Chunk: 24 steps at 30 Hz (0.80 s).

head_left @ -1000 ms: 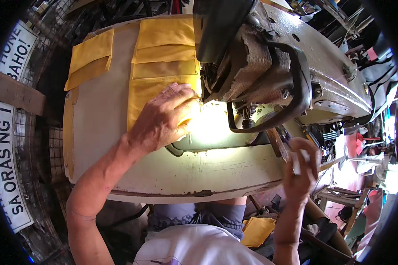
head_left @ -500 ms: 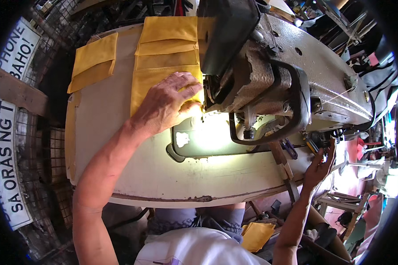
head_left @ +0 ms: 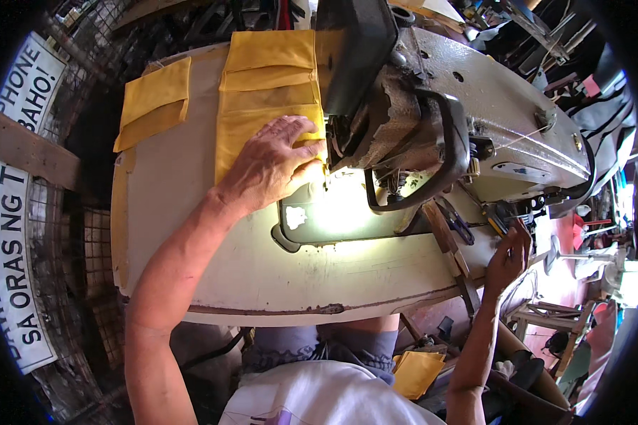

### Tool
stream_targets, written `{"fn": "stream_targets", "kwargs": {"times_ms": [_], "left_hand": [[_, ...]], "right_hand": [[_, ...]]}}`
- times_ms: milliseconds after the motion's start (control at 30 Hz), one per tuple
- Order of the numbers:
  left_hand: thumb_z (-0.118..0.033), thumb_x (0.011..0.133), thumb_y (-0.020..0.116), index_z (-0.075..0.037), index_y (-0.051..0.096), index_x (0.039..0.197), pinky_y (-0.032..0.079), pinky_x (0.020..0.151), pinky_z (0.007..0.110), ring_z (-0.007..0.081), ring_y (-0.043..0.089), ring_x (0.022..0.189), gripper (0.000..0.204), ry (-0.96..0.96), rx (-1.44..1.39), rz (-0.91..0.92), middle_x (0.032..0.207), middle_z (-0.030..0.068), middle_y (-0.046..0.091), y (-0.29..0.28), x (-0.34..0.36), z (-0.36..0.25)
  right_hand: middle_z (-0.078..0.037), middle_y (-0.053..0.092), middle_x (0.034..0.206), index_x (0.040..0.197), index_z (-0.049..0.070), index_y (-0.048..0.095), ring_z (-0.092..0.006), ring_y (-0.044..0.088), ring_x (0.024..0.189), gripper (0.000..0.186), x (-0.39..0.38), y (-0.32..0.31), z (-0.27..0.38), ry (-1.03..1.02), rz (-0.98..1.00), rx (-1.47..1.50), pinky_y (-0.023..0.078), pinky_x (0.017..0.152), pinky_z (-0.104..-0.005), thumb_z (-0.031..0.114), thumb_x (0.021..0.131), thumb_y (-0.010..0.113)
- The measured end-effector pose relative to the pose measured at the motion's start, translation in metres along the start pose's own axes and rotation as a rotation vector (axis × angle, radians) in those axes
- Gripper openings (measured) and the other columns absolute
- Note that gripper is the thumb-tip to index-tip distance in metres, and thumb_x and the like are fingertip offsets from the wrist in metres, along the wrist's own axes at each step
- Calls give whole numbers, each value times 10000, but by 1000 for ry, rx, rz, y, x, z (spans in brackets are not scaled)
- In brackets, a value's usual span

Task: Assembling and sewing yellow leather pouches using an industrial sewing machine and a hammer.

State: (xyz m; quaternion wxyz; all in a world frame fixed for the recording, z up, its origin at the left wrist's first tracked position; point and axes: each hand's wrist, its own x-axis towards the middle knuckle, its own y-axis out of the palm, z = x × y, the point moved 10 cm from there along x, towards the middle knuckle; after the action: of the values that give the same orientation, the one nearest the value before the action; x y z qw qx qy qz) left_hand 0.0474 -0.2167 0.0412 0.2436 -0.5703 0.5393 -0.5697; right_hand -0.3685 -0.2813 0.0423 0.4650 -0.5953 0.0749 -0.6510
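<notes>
On the sewing machine table, my left hand [head_left: 280, 152] presses on a long piece of yellow cloth [head_left: 269, 78] with folded layers, its fingers spread beside the needle area. The cloth's right edge runs up against the dark head of the sewing machine [head_left: 386, 134]. My right hand [head_left: 509, 258] is raised at the table's right side, below the machine's right end. Its fingers look loosely bent and apart, with nothing visible in them. Close to it lie scissors or snips with dark handles [head_left: 455, 221]. A smaller yellow folded piece [head_left: 152, 99] rests at the table's far left.
A bright lamp lights the metal bed plate [head_left: 312, 227] under the needle. More yellow pieces [head_left: 417, 374] lie low at the right of my lap. A wire grille with white signs [head_left: 18, 269] stands on the left. Stools and clutter fill the right side.
My right hand has lowered slightly and its fingers have bent more. The left hand stays on the yellow cloth. The whole view has shifted a little.
</notes>
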Motion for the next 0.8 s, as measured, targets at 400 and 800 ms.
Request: {"fn": "stream_targets", "kwargs": {"times_ms": [400, 800], "left_hand": [[-221, 864, 674, -52, 679, 1065, 412, 1071, 438, 336, 559, 1157, 262, 45, 29, -61, 1158, 155, 589, 1, -4, -6], [-163, 875, 639, -44, 666, 972, 453, 999, 440, 307, 589, 1047, 156, 95, 7, -138, 1006, 128, 603, -10, 4, 3]], "right_hand": [[-142, 657, 1161, 1152, -7, 669, -273, 622, 1067, 239, 5, -6, 8, -41, -15, -18, 482, 932, -373, 83, 981, 529], [-137, 625, 1062, 1120, 25, 656, -321, 620, 966, 286, 17, 54, 118, -163, 657, 155, 500, 845, -381, 6, 835, 661]]}}
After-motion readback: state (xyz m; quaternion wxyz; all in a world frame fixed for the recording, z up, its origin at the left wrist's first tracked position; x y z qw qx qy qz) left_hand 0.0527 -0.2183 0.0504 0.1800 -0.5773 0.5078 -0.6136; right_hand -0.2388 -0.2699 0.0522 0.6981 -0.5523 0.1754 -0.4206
